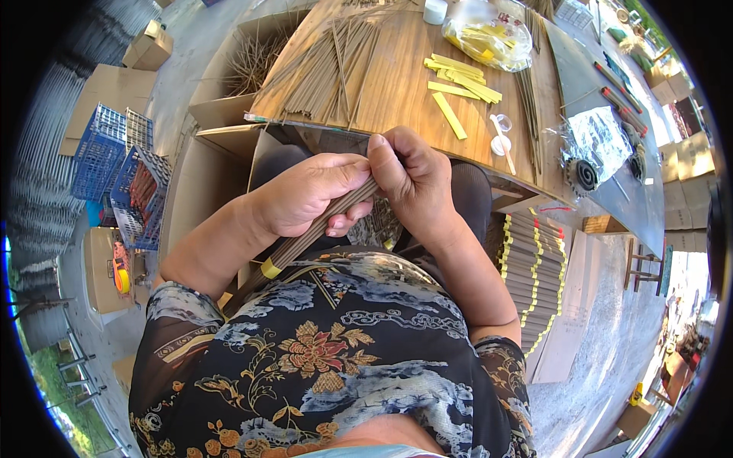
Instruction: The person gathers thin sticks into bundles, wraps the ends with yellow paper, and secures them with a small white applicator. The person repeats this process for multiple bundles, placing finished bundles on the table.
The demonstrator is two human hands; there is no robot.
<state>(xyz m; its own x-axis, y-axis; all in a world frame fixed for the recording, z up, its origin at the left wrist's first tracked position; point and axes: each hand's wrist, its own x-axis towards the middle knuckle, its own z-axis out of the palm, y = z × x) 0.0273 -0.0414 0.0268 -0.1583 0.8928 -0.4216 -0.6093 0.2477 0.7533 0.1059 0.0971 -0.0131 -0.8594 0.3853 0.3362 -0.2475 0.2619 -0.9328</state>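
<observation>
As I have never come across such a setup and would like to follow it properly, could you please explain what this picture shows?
There is no machine here: the work is done by a person's two bare hands. The single picture comes from the left one of two wide fisheye cameras worn on the head, looking down, so straight edges bend near its rim. The left hand holds a bundle of thin brown sticks, with a yellow band around its lower part. The right hand is curled at the bundle's upper end; exactly what it pinches is hard to tell. On the wooden table lie loose brown sticks, yellow strips and a clear plastic bag.
</observation>
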